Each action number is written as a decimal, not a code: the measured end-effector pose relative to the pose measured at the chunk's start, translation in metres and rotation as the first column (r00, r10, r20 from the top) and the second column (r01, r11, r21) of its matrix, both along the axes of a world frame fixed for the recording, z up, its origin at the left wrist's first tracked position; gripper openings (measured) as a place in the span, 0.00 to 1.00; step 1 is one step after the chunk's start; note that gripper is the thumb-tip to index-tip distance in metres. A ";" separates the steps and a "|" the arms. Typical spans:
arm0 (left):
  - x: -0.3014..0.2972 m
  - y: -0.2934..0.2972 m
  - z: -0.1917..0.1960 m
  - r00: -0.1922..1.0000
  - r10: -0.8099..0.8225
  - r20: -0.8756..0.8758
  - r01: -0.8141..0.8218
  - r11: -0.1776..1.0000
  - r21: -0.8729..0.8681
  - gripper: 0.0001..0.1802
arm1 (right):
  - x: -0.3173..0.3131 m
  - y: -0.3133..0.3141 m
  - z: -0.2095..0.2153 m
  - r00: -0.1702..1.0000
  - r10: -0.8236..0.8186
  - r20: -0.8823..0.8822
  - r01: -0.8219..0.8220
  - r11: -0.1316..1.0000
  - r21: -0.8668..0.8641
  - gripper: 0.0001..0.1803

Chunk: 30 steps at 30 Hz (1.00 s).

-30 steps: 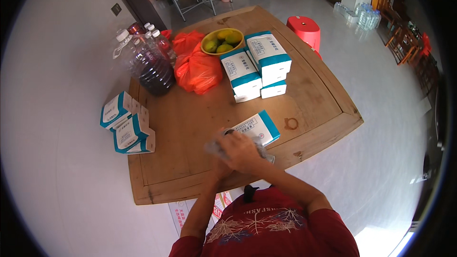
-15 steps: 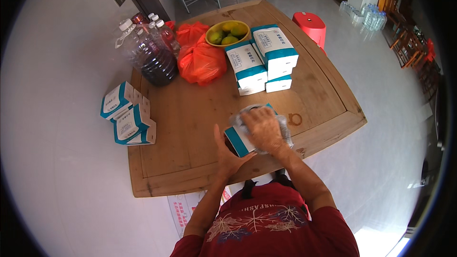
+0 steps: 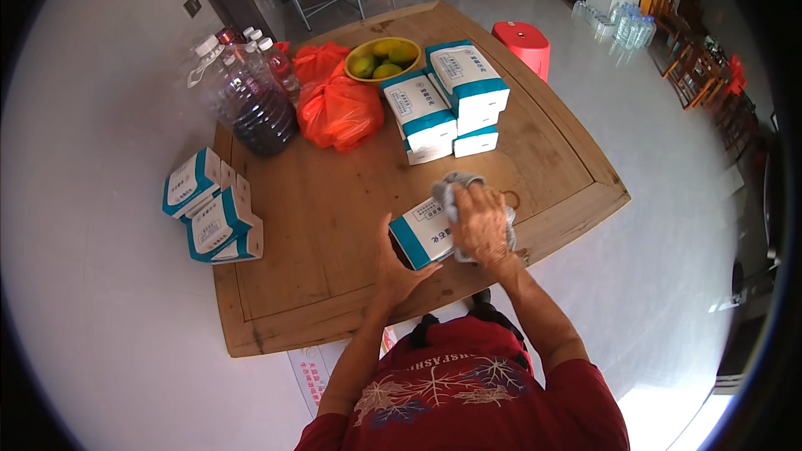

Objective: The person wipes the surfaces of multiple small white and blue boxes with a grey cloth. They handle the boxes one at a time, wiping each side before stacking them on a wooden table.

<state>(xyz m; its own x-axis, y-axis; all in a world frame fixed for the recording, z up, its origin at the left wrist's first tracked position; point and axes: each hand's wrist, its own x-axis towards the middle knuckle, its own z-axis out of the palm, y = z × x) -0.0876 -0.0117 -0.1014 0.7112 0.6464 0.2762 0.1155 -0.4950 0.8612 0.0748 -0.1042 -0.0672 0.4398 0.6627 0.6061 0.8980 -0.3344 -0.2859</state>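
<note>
A white-and-teal box (image 3: 424,236) lies on the wooden table (image 3: 326,225) near its front edge. My left hand (image 3: 396,272) grips its left end, fingers on the far side and thumb along the near side. Bunched under my right hand (image 3: 481,224) is a grey cloth (image 3: 457,183), pressed against the right part of the box and hiding that part. My right fingers are closed over the cloth.
More such boxes form a stack (image 3: 459,75) behind and another (image 3: 219,213) at the table's left edge. Left-back stand a large dark-filled bottle (image 3: 263,117), red plastic bags (image 3: 338,113) and a yellow fruit bowl (image 3: 355,72). A red stool (image 3: 526,46) stands beyond the table.
My right hand has slid the cloth rightward over the box, uncovering more of its printed top. My left hand keeps its grip. The whole view has shifted slightly.
</note>
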 end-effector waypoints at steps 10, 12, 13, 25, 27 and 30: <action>-0.007 0.016 -0.015 0.959 -0.246 0.141 0.264 0.956 -0.130 0.55 | -0.057 0.009 0.018 0.895 0.446 0.020 -0.444 0.893 -0.072 0.26; -0.008 0.011 -0.011 0.952 -0.266 0.152 0.271 0.962 -0.017 0.53 | -0.057 0.013 0.020 0.913 0.406 0.039 -0.402 0.912 -0.078 0.26; -0.006 0.006 -0.010 0.946 -0.224 0.234 0.256 0.959 -0.119 0.54 | -0.050 0.016 0.023 0.942 0.328 0.072 -0.322 0.943 -0.088 0.25; 0.000 -0.018 0.004 0.919 -0.064 0.388 0.288 0.781 -0.554 0.55 | -0.030 -0.016 0.023 0.990 0.107 0.094 -0.106 0.994 -0.018 0.31; -0.002 -0.017 -0.006 0.936 -0.097 0.338 0.272 0.808 -0.522 0.53 | -0.043 -0.020 0.019 0.967 0.225 0.116 -0.225 0.974 -0.016 0.33; -0.014 -0.009 -0.046 0.963 -0.200 0.181 0.220 0.971 -0.093 0.48 | -0.069 -0.006 0.028 0.860 0.488 0.148 -0.486 0.872 -0.053 0.29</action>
<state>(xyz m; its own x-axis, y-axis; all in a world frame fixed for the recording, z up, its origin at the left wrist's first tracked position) -0.1016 -0.0203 -0.1477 0.7833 0.5210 0.3390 -0.1330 -0.3923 0.9102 0.0053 -0.1098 -0.0391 -0.0376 0.7768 0.6286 0.9793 0.1539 -0.1317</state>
